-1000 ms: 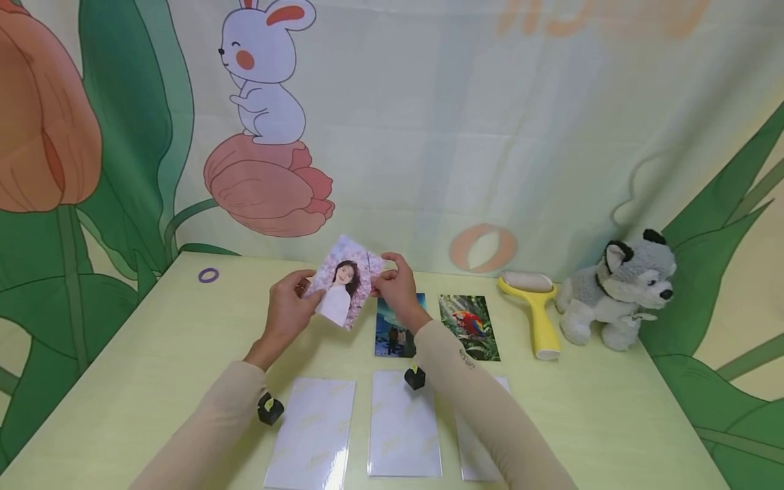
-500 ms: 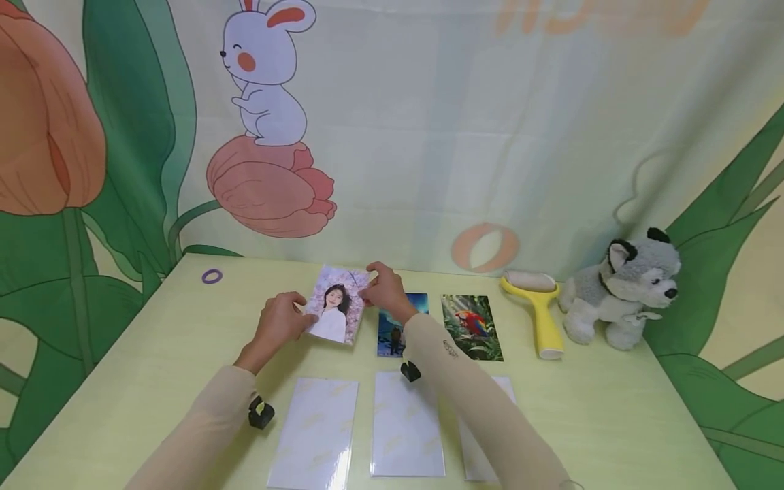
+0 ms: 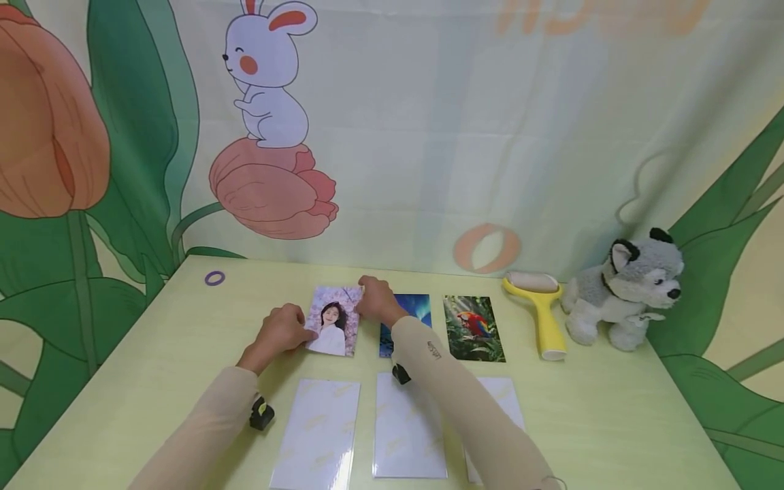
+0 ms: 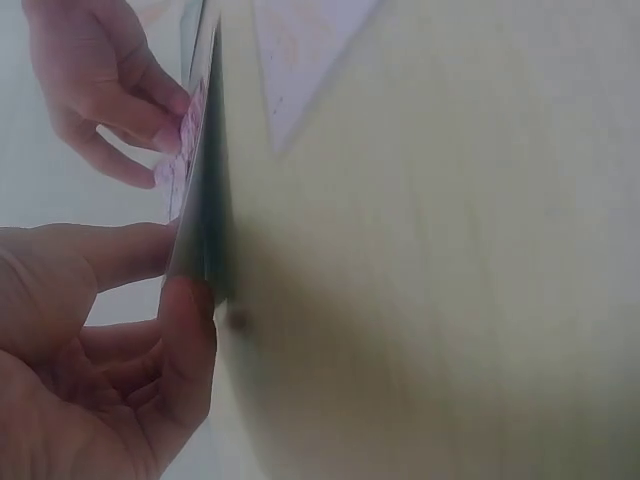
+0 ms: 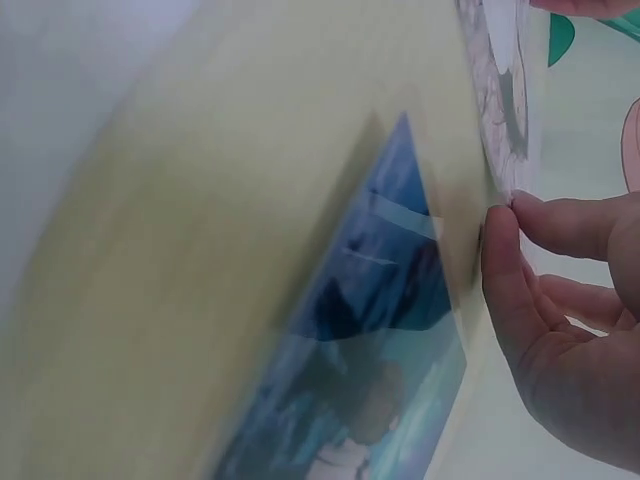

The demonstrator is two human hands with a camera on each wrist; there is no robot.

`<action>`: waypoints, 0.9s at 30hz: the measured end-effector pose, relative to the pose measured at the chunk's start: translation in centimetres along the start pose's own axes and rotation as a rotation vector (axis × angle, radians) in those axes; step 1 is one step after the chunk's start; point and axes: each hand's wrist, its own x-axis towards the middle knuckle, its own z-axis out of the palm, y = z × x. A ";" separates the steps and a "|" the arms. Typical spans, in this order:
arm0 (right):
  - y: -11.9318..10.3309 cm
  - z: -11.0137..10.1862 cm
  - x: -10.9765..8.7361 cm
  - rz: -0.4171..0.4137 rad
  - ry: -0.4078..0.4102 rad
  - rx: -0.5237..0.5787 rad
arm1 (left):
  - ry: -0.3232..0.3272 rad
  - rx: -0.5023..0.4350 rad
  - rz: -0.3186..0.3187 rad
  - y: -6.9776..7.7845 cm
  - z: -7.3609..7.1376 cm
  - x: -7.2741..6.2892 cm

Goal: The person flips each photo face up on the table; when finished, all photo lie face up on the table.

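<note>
A photo print (image 3: 327, 340) of a person in white before pink blossoms is held between both hands, low over the table and left of the other prints. My left hand (image 3: 280, 332) pinches its left edge; in the left wrist view, thumb and finger of the left hand (image 4: 110, 350) lie on either side of the photo (image 4: 200, 190). The right hand (image 3: 380, 303) grips its upper right edge, and the right wrist view has that hand (image 5: 575, 330) pinching the print's margin. Beside it lies a blue aurora photo (image 3: 416, 306), partly covered by the right forearm.
A parrot photo (image 3: 473, 330), a yellow-handled roller (image 3: 545, 323) and a plush husky (image 3: 618, 299) are to the right. Nearer me lie three whitish rectangular sheets, the left one (image 3: 318, 429), middle one (image 3: 407, 435) and right one (image 3: 505, 401). A purple ring (image 3: 215, 278) lies far left.
Both hands have brought the portrait photo down toward the table. It was raised and tilted, and now stands straighter, in line with the other photos.
</note>
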 end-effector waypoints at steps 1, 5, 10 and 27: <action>0.0 0.1 0.0 0.004 -0.007 -0.006 | -0.002 0.003 -0.002 0.0 0.1 0.0; 0.0 0.1 0.0 -0.001 -0.008 -0.036 | -0.002 0.009 0.008 0.0 0.4 0.0; -0.1 0.0 -0.1 0.003 0.001 -0.070 | 0.019 0.053 0.045 0.1 0.4 -0.2; 3.5 -4.5 -2.7 -0.056 0.093 0.197 | 0.130 0.154 0.184 0.6 0.3 -0.8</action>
